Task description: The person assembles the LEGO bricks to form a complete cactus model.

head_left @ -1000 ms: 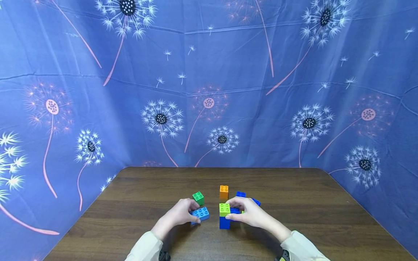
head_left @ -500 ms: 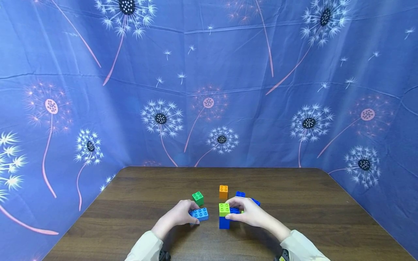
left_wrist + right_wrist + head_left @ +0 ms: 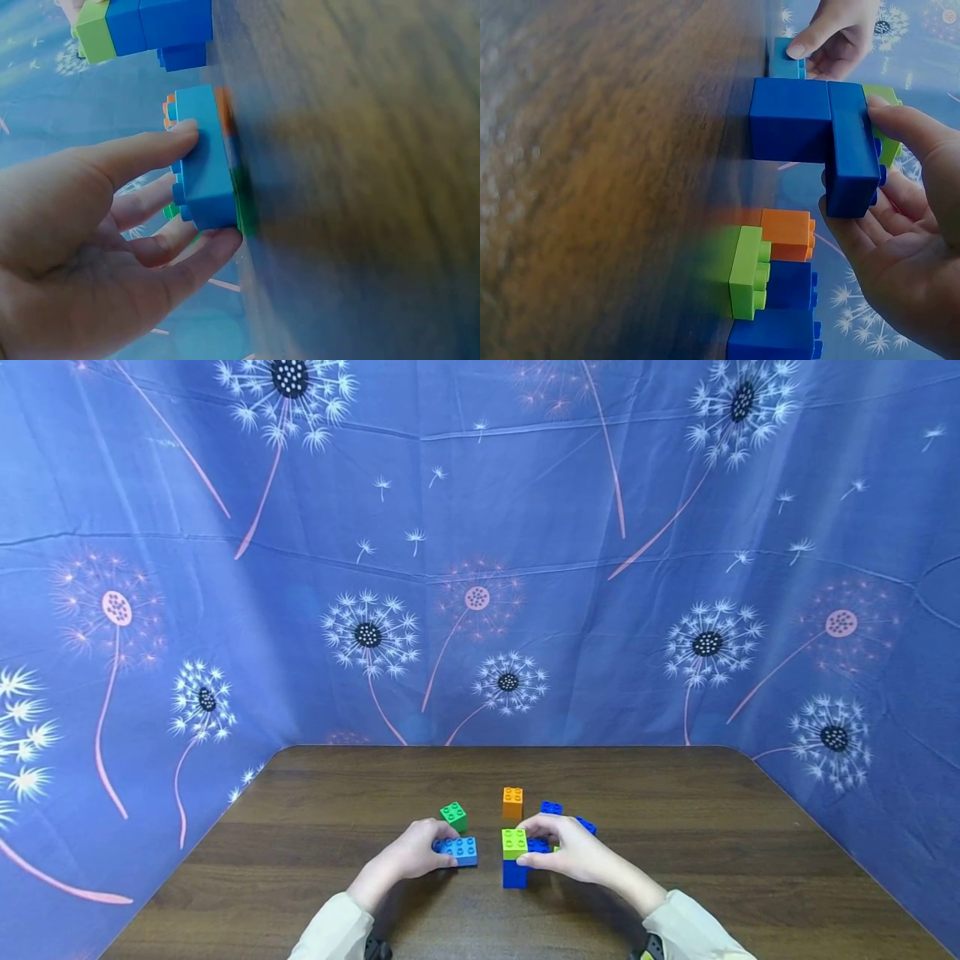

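My left hand (image 3: 414,850) pinches a light blue toy building brick (image 3: 466,853), thumb on its near side and fingers behind it. In the left wrist view that brick (image 3: 206,161) lies low over the table, studs up. My right hand (image 3: 576,850) holds a small stack just right of it. A lime brick (image 3: 514,842) tops the stack. Under it, a longer blue brick (image 3: 853,150) juts out toward the palm, over a tall blue brick (image 3: 789,124) at the bottom. The right thumb presses near the lime brick; the other fingers reach behind the stack and are partly hidden.
Behind the left hand sits a green brick (image 3: 453,816). An orange brick (image 3: 513,805) stands farther back in the middle. Beyond the right hand are blue bricks (image 3: 551,808) and a lime brick (image 3: 742,274), partly covered in the head view. A patterned cloth (image 3: 600,693) hangs behind the table (image 3: 300,827).
The light blue brick has turned from a slant to lie straight, moving slightly left within my left hand's pinch. My right hand and the stack stay in place.
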A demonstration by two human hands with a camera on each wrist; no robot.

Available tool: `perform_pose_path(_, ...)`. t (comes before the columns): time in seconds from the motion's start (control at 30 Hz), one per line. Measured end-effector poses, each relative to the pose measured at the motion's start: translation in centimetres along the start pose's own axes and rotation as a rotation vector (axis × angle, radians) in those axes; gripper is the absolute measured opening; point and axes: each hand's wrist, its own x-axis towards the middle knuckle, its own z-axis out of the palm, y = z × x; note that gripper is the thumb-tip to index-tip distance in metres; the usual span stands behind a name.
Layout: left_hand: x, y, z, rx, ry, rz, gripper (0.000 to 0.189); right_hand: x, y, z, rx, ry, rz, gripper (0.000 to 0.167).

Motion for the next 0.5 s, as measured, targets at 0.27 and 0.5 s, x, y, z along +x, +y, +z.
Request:
perform_pose_path(0.27,0.19,0.16,-0.38,0.004,0.028,0.018,0.03,-0.02,-0.28,-0.06,0.012,-0.004,-0.012,0.037)
perform_pose_path(0.5,0.51,0.28,-0.55,-0.024,0.072,-0.003,0.033,0.02,0.01,0.0,-0.011,-0.005,0.002,0.037)
